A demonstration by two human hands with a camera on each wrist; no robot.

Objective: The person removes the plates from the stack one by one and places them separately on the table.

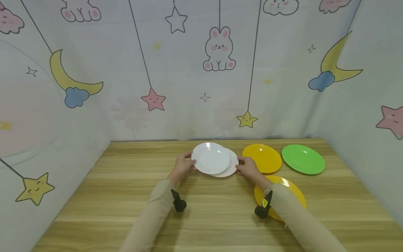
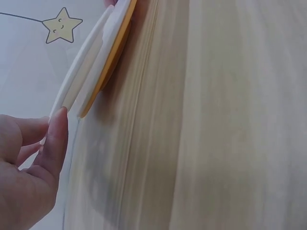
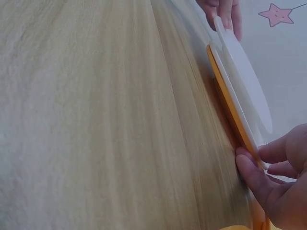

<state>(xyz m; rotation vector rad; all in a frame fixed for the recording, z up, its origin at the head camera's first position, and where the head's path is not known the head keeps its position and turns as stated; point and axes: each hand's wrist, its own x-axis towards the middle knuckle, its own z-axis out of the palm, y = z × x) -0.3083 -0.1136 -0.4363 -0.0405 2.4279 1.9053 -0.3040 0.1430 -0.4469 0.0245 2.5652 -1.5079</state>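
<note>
My left hand (image 1: 182, 167) pinches the left rim of a white plate (image 1: 210, 158), thumb and fingers on opposite faces. This plate is raised at its left side above a second white plate (image 1: 233, 164), which shows as a crescent to its right. Directly under the second plate lies an orange plate (image 3: 229, 98), visible edge-on in both wrist views and hidden in the head view. At the right rim of these two stacked plates, my right hand (image 1: 248, 167) grips with thumb and fingers either side of the edge.
To the right on the wooden table (image 1: 126, 203) lie a yellow-orange plate (image 1: 262, 158) and a green plate (image 1: 303, 159). Another yellow-orange plate (image 1: 292, 194) sits nearer, partly under my right forearm in the head view. Printed cloth walls (image 1: 189, 70) enclose the back and sides.
</note>
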